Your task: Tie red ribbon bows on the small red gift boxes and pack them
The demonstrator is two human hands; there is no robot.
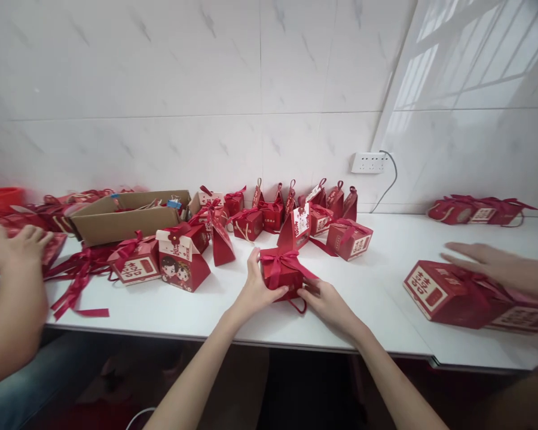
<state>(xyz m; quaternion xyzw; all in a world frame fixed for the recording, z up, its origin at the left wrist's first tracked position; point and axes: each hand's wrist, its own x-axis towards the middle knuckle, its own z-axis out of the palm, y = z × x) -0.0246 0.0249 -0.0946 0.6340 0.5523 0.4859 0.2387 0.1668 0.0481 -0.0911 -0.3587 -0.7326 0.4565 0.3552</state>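
Observation:
A small red gift box point(281, 273) with a red ribbon bow on top sits on the white table point(233, 310) in front of me. My left hand point(254, 288) grips its left side, fingers curled round the corner. My right hand point(325, 301) presses against its lower right side, fingers closed on the box and the ribbon end. A loop of ribbon hangs under the box at the table.
Several more red gift boxes point(348, 238) stand behind, some triangular point(182, 258). An open cardboard box point(125, 216) lies at the back left. Another person's hand point(13, 246) reaches in at left; a second person's hand point(484, 258) hovers over flat red boxes point(446, 292) at right. A wall socket point(368, 162) is behind.

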